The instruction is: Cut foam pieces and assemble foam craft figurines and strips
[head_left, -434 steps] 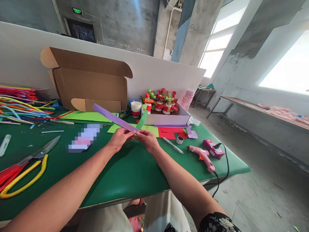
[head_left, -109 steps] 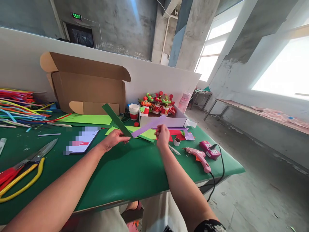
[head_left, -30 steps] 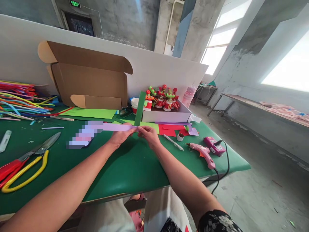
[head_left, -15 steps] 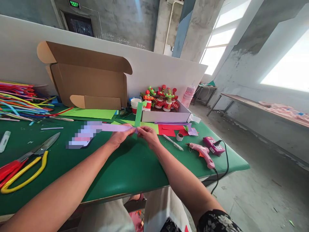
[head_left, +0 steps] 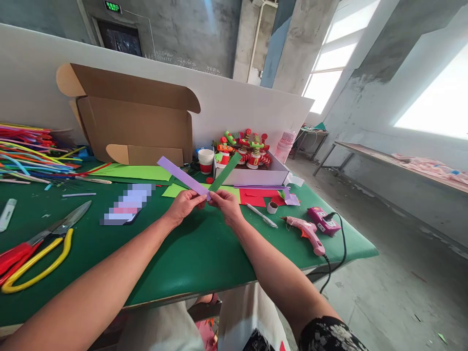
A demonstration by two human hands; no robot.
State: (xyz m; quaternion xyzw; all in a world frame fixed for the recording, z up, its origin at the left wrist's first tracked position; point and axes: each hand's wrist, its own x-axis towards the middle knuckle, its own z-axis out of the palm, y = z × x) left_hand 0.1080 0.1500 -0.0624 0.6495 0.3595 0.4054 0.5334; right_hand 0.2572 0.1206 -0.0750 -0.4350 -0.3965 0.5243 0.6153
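Observation:
Above the green table, both my hands pinch two paper strips where their lower ends meet. A purple paper strip [head_left: 183, 176] slants up to the left from the joint. From the same spot a green paper strip [head_left: 226, 171] rises to the right, so the two make a V. My left hand [head_left: 185, 206] grips the purple strip near the joint, fingers closed. Close beside it, my right hand [head_left: 225, 204] is closed on the joined ends at the foot of the green strip. My fingers partly hide how the ends overlap.
A hot glue gun [head_left: 307, 233], a pen [head_left: 262, 215] and a paper roll [head_left: 272, 207] lie to the right. Large scissors [head_left: 58, 234] and a phone [head_left: 126, 207] are on the left. Behind stand paper cups [head_left: 205, 161], a white box [head_left: 252, 176] of red-green figures and a cardboard box [head_left: 135, 122].
The purple strip has swung from nearly level to slanting up left. The green strip has tipped from upright towards the right. My hands stay at about the same place.

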